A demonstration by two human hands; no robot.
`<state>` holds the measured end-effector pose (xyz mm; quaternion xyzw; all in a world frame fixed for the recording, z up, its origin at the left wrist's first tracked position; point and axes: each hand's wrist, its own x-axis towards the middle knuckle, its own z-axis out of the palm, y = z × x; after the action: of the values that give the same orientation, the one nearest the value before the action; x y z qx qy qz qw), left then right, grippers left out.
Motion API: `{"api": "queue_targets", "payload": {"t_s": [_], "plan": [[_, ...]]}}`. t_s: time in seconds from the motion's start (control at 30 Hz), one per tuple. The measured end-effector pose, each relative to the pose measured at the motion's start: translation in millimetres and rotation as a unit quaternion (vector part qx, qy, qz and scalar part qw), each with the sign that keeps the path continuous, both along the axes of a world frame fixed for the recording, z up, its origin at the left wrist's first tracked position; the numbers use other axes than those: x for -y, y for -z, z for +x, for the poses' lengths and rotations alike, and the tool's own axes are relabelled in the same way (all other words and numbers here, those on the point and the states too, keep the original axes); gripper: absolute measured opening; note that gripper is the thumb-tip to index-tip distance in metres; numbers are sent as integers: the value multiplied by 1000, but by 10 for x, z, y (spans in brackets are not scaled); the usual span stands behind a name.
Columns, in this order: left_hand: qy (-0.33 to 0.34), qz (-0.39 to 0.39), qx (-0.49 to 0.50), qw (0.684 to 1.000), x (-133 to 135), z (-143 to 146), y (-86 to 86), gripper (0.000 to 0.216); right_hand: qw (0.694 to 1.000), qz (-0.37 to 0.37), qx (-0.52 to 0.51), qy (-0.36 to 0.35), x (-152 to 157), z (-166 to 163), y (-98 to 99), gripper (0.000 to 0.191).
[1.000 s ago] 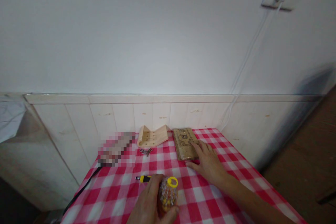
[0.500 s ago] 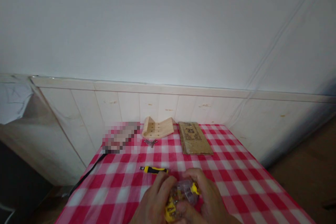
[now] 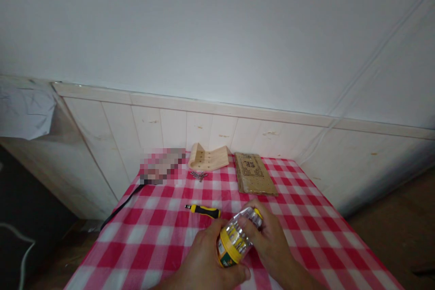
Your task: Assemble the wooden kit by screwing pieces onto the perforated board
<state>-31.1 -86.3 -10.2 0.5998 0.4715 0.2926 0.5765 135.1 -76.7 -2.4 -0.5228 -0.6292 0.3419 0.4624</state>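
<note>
A clear, rounded screwdriver bit case (image 3: 234,240) with a yellow band and a green label is held tilted over the front of the table. Its lower end sits in my left hand (image 3: 207,253), fingers wrapped round the base. Around the clear upper part, near its yellow tip, my right hand (image 3: 270,235) is closed. Metal bits show through the plastic. Just beyond my left hand lies a yellow and black screwdriver handle (image 3: 205,210), its metal end pointing left.
A curved wooden piece with holes (image 3: 209,158) stands at the back, with several screws (image 3: 199,175) before it. Right of it lies a brown cardboard package (image 3: 254,174). A blurred-out item (image 3: 165,165) with a black strap (image 3: 124,206) is on the left. The checked tablecloth (image 3: 163,231) reaches a white wall.
The bit case has turned in my hands, so its green label and row of bits now show. The view has shifted a little, and the screwdriver handle lies where it was.
</note>
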Motion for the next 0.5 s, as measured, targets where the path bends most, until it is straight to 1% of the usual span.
{"api": "queue_targets", "payload": {"t_s": [0.1,0.2,0.27,0.4,0.5], "plan": [[-2,-4,-19,1000,-5,-11,3,54,1000,-22,-2,7,-12,11,30,45],[15,-9,-21,1000,-17,-35,0,52,1000,-15,-7,3,11,12,33,46],[35,3,-16,999,-35,-53,20,53,1000,-9,-6,-9,33,21,33,46],[66,56,-19,996,-120,-74,144,60,998,31,23,-39,77,78,63,46],[105,61,-42,992,-217,-75,250,46,996,51,60,-38,121,149,100,45]]}}
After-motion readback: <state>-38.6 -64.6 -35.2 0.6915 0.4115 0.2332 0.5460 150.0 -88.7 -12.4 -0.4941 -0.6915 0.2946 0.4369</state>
